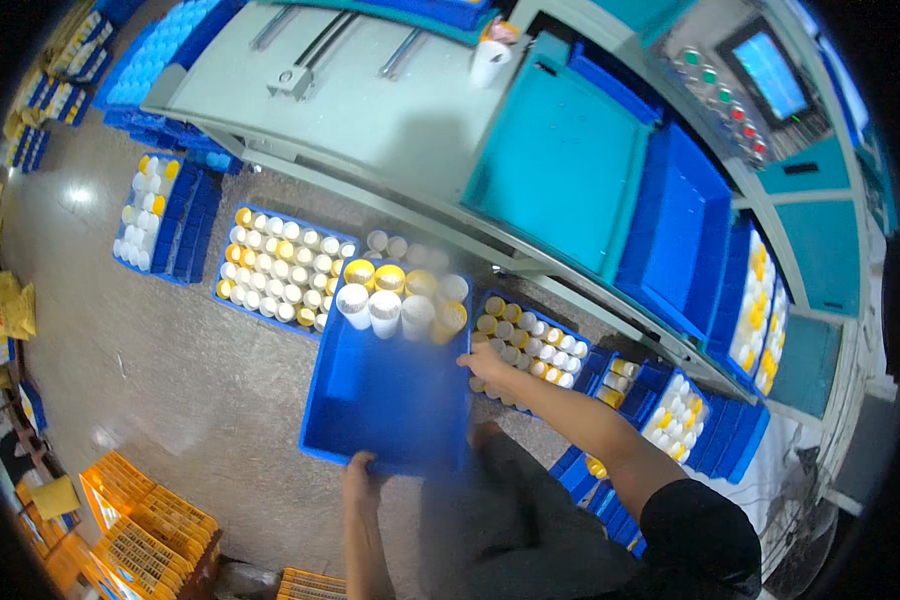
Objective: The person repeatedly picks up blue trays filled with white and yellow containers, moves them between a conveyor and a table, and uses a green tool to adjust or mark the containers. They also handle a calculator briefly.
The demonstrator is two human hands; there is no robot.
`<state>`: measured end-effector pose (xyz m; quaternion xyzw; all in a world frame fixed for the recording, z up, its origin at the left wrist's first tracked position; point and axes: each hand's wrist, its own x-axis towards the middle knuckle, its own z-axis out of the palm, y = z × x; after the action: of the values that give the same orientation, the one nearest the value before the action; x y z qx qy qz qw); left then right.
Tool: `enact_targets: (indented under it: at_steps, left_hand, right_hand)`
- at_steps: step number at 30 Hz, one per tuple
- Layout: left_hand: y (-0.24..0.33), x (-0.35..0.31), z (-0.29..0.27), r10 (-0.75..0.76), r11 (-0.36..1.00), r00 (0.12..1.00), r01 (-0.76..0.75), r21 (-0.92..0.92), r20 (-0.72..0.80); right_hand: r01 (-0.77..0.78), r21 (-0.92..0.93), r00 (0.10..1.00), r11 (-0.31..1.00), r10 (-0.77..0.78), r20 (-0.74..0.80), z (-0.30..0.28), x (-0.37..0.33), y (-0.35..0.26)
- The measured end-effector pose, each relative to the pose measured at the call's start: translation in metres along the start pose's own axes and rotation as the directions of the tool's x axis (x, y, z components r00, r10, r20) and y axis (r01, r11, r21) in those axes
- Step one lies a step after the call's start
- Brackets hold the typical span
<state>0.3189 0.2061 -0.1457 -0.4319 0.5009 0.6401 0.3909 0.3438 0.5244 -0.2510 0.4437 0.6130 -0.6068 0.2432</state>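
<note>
A blue plastic tray [385, 400] is held in front of me, tilted, by both hands. My left hand [362, 474] grips its near edge, with the thumb over the rim. My right hand [482, 363] is closed on the right side wall. Several white cylindrical containers [384, 312] and yellow ones [390, 278] stand in rows at the tray's far end; the rest of its bottom is bare blue. A faint blur lies over the tray's right part, so the containers there are less distinct. The fingers under the rim are hidden.
A full tray [280, 268] of similar containers lies on the floor left of mine, another [530, 345] to the right. A pale workbench [370, 110] with a teal panel [560, 160] runs across the far side. Orange crates [155, 530] stand at lower left.
</note>
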Motion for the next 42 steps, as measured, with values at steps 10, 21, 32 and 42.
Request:
enact_targets:
  at_steps: [10,21,32,42]
  left_hand:
    - [-0.041,0.38,-0.043,-0.102,0.995,0.995,0.102,0.002,0.011]
    - [-0.095,0.244,-0.075,0.084,0.934,0.988,-0.033,0.356,-0.13]
    - [-0.105,-0.08,0.053,0.366,0.786,0.895,-0.444,0.43,0.256]
    - [0.02,-0.453,0.052,0.927,-0.174,-0.37,-0.563,-0.808,0.058]
  right_hand:
    - [-0.034,-0.328,0.947,0.944,-0.074,-0.311,0.067,0.28,0.103]
    - [0.272,-0.093,0.917,0.958,-0.288,-0.277,0.003,0.098,0.089]
    - [-0.266,-0.895,0.378,0.357,-0.816,-0.438,-0.348,-0.172,0.068]
    - [-0.238,-0.914,0.589,0.328,-0.7,-0.404,-0.455,-0.192,0.082]
